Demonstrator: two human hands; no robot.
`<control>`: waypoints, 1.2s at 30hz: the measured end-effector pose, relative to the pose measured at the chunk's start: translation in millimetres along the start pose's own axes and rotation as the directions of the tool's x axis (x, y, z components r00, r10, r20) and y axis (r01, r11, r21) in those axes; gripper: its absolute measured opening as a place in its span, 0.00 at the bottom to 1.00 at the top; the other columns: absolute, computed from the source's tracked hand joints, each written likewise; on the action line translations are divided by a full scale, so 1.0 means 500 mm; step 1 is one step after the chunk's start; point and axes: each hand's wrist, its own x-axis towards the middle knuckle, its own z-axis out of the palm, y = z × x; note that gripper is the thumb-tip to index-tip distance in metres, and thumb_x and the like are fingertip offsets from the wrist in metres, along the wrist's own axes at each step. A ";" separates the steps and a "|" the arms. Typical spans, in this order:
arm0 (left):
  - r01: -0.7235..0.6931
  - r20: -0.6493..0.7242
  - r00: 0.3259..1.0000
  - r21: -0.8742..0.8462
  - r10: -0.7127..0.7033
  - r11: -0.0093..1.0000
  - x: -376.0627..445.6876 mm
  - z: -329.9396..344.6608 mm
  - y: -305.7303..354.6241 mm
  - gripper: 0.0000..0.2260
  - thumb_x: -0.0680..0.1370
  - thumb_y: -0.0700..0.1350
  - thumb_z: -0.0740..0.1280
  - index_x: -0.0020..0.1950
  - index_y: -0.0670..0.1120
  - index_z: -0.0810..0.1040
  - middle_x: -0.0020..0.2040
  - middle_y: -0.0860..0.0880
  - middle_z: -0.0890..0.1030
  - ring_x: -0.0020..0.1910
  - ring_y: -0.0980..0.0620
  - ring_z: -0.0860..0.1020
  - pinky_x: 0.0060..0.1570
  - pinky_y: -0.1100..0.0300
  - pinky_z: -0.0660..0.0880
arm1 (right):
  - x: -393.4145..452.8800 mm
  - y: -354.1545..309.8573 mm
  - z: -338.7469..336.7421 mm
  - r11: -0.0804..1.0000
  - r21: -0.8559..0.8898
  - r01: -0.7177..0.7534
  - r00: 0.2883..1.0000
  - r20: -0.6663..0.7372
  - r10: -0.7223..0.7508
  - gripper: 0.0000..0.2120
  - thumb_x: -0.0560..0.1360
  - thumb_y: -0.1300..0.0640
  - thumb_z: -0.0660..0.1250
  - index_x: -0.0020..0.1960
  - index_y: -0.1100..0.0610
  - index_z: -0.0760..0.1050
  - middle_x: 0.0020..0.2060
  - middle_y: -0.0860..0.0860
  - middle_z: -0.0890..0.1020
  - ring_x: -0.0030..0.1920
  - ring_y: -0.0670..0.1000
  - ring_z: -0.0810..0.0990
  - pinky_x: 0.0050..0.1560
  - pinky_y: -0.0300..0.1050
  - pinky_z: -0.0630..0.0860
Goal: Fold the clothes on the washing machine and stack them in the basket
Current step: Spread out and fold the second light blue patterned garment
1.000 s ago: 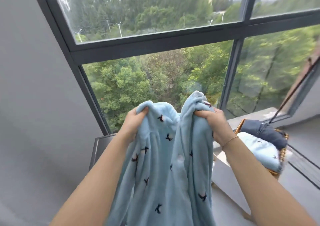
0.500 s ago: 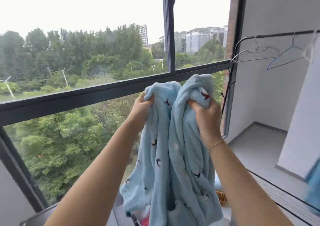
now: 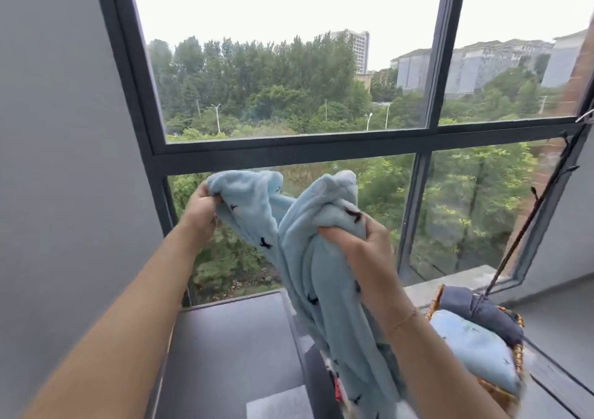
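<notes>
Bright window daylight, blurred edges

Both my arms are bare and stretched forward, raised. My left hand [image 3: 201, 208] has its fingers curled, pinching cloth at its top edge. My right hand [image 3: 360, 241], lower and nearer, has its fist bunched on cloth. A thin bracelet sits on my right wrist.

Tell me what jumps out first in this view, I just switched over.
A light blue garment with small dark bird prints hangs mid-frame, bunched in the left hand and the right hand before the big window. At lower right, a wicker basket already holds folded blue and dark clothes.
</notes>
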 end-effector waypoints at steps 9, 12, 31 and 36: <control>0.593 -0.497 0.695 -0.012 -0.519 0.805 -0.273 -0.346 -0.273 0.15 0.81 0.35 0.55 0.66 0.44 0.72 0.63 0.42 0.72 0.60 0.47 0.71 0.60 0.55 0.66 | -0.248 0.340 0.291 0.743 -0.607 -0.282 0.342 0.660 0.669 0.24 0.73 0.56 0.68 0.68 0.47 0.71 0.58 0.46 0.76 0.52 0.42 0.76 0.49 0.34 0.73; 0.636 -0.528 0.642 -0.039 -0.556 0.771 -0.386 -0.375 -0.328 0.11 0.80 0.34 0.57 0.57 0.43 0.75 0.52 0.46 0.73 0.47 0.48 0.74 0.41 0.59 0.71 | -0.305 0.424 0.295 0.698 -0.693 -0.181 0.384 0.603 0.699 0.20 0.73 0.65 0.60 0.62 0.52 0.78 0.50 0.47 0.80 0.45 0.44 0.77 0.47 0.37 0.74; 0.606 -0.308 0.689 0.742 -0.656 0.288 -0.566 -0.239 -0.474 0.16 0.79 0.58 0.60 0.53 0.45 0.74 0.55 0.46 0.80 0.55 0.46 0.77 0.52 0.56 0.72 | -0.282 0.551 0.101 0.206 -0.954 0.219 0.712 0.301 0.634 0.05 0.66 0.55 0.63 0.39 0.50 0.67 0.44 0.51 0.80 0.50 0.56 0.77 0.49 0.47 0.67; 0.697 -0.455 0.716 0.494 -0.529 0.519 -0.610 -0.282 -0.449 0.25 0.75 0.57 0.68 0.26 0.47 0.62 0.26 0.51 0.67 0.30 0.50 0.66 0.33 0.57 0.63 | -0.342 0.486 0.118 0.332 -0.913 0.237 0.617 0.405 0.674 0.11 0.64 0.62 0.60 0.44 0.50 0.69 0.39 0.50 0.75 0.44 0.57 0.74 0.37 0.46 0.68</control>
